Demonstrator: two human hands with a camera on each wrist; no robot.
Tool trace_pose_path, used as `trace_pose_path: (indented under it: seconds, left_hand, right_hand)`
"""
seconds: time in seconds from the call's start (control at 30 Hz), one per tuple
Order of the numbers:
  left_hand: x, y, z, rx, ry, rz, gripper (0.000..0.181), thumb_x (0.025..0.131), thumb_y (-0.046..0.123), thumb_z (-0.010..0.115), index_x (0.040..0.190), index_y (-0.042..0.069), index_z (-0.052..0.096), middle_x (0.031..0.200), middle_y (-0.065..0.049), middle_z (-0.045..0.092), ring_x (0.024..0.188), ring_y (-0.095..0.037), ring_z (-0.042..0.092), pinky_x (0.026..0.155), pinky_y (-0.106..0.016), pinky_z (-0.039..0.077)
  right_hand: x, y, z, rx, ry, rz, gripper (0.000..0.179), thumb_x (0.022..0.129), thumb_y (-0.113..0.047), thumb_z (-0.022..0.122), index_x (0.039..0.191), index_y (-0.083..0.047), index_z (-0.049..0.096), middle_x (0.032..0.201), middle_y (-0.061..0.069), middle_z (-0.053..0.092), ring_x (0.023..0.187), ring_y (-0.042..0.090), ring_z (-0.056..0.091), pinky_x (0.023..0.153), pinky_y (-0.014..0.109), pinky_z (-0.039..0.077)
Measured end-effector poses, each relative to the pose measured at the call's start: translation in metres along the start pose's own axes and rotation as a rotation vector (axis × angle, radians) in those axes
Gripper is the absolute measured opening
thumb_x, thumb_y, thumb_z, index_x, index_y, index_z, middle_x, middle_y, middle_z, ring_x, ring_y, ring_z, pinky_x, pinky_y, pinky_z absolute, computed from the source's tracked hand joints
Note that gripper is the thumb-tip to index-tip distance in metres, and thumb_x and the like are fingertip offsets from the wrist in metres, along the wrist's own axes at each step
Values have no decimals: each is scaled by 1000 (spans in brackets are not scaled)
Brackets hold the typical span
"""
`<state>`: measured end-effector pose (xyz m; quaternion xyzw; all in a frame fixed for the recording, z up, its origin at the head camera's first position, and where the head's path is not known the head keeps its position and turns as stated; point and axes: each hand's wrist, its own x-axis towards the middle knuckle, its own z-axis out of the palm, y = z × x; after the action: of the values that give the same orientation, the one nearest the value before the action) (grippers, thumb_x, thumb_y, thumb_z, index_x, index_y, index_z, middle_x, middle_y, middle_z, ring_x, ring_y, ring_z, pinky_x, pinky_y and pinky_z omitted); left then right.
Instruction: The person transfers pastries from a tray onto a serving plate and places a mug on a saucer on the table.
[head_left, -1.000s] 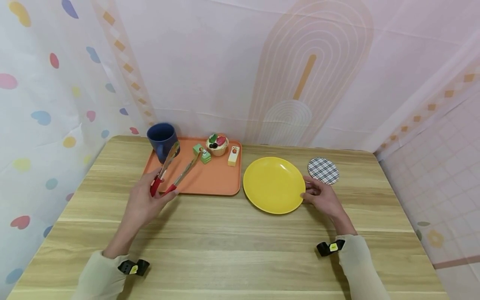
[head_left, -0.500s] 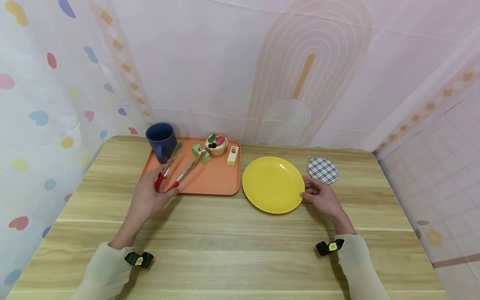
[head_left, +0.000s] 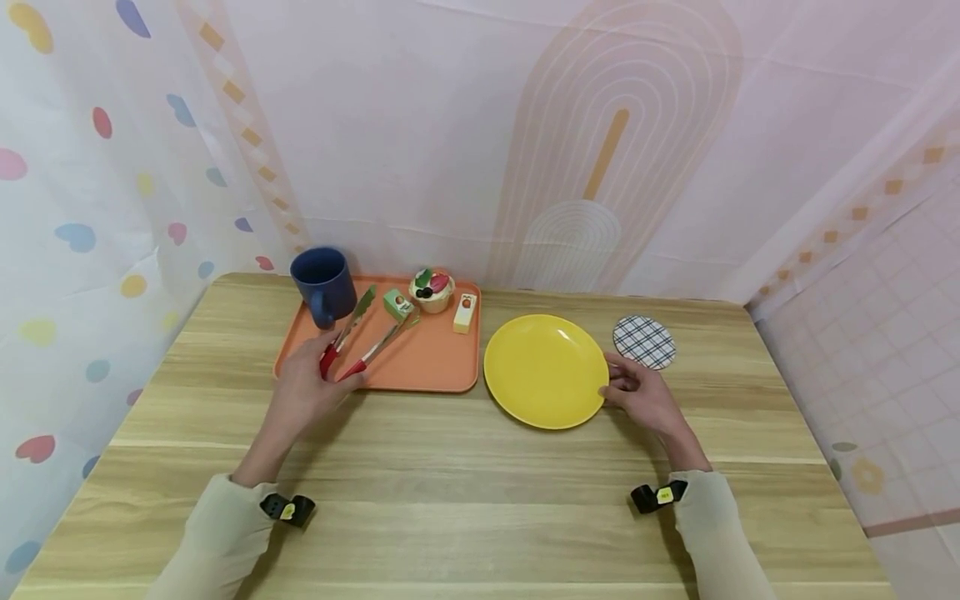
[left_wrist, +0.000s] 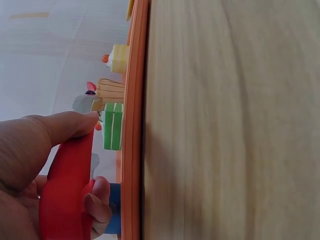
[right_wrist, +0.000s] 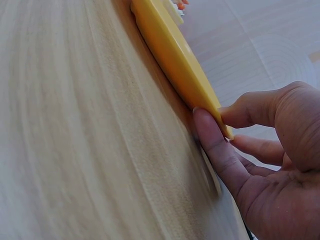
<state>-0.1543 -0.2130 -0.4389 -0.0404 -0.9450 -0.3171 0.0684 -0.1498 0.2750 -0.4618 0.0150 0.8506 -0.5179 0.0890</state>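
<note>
Over near edge of tray (head_left: 438, 367): left hand (head_left: 306, 383) grips parted tongs (left_wrist: 65, 182); green cake (head_left: 397, 305) apparently unclamped. Beside tray: right hand (head_left: 647, 398) pinches yellow plate (head_left: 546, 372).

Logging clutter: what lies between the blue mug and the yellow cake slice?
In the head view: tips of red-handled tongs, the green cake slice and fruit-topped cupcake.

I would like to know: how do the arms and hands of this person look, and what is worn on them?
The left sleeve and right sleeve are long, plain light beige, slightly wrinkled. By each cuff sits a small black device, with a yellow label too small to read. The left hand and right hand wear no gloves.
</note>
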Motion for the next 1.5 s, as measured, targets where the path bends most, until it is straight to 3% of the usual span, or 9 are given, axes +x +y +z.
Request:
trace_pose_path:
  seconds: [0.27,0.6,0.93,1.23,1.5]
  left_hand:
    - [7,-2,3,30,-45,-24,75,84,29,85,144,0,51,115,-24,62,98,-37,53,67,-35,32]
    - [15,-3,5,36,-61,-30,61,83,32,85,129,2,58,90,-16,51,81,-30,47,61,-35,28]
    - [18,-2,6,17,-114,-76,65,86,32,83,138,4,57,101,-18,58,87,-32,51,62,-35,32]
    - [18,-2,6,37,-96,-40,65,86,30,83,139,2,58,99,-18,59,84,-31,52,61,-34,33]
    - [16,-4,7,30,-73,-55,67,86,28,83,141,2,56,104,-20,61,89,-33,54,65,-34,35]
  right_hand:
    - [-1,1,1,12,-2,-4,61,95,-3,69,151,0,46,131,28,62,96,17,65,75,20,57]
    - [-1,0,0,4,3,2,61,95,-3,69,151,-2,47,130,26,62,97,16,65,76,20,57]
    - [-1,3,0,32,2,-22,61,95,-1,68,152,0,45,132,28,62,94,12,66,76,21,58]
    - [-1,2,1,29,1,-19,62,95,-2,68,152,0,45,131,28,62,94,11,66,76,21,58]
    - [0,2,2,32,7,-4,62,94,-3,69,152,-1,46,132,27,62,94,11,66,76,21,58]
